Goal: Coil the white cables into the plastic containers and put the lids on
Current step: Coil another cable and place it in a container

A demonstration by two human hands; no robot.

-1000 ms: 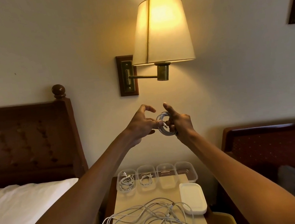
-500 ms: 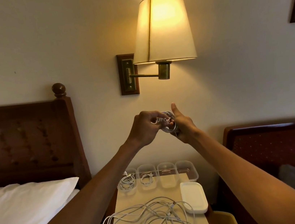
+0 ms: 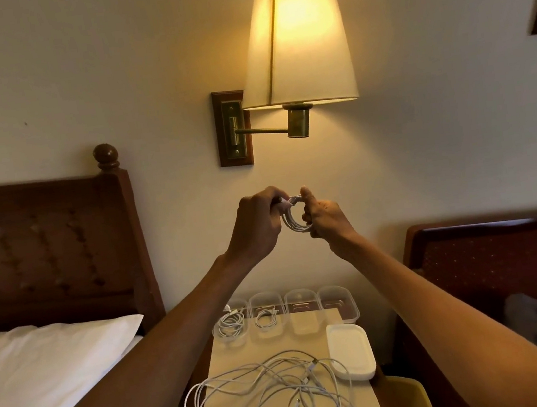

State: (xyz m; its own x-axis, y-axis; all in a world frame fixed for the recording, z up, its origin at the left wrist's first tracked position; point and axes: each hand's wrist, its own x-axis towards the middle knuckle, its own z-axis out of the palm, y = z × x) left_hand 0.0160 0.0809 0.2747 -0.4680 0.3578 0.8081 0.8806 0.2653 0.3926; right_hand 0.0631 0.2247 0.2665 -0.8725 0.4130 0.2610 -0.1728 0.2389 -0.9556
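A small coil of white cable (image 3: 293, 220) hangs in the air in front of the wall, held between my two hands. My left hand (image 3: 257, 222) pinches the cable's end at the top of the coil. My right hand (image 3: 324, 213) grips the coil's right side, thumb up. Below, several clear plastic containers (image 3: 338, 304) stand in a row at the back of the nightstand (image 3: 313, 338); the two on the left each hold a coiled cable (image 3: 230, 322). A tangle of loose white cables (image 3: 273, 395) lies on the near part. A stack of white lids (image 3: 351, 350) sits at the right.
A lit wall lamp (image 3: 294, 44) hangs just above my hands. A bed with a white pillow (image 3: 41, 366) and dark headboard (image 3: 42, 245) is at the left. A dark chair (image 3: 496, 261) stands at the right, and a yellow bin (image 3: 408, 397) is beside the nightstand.
My left hand's fingers have closed onto the cable end at the top of the coil. Both hands have dropped slightly and the view has shifted a little.
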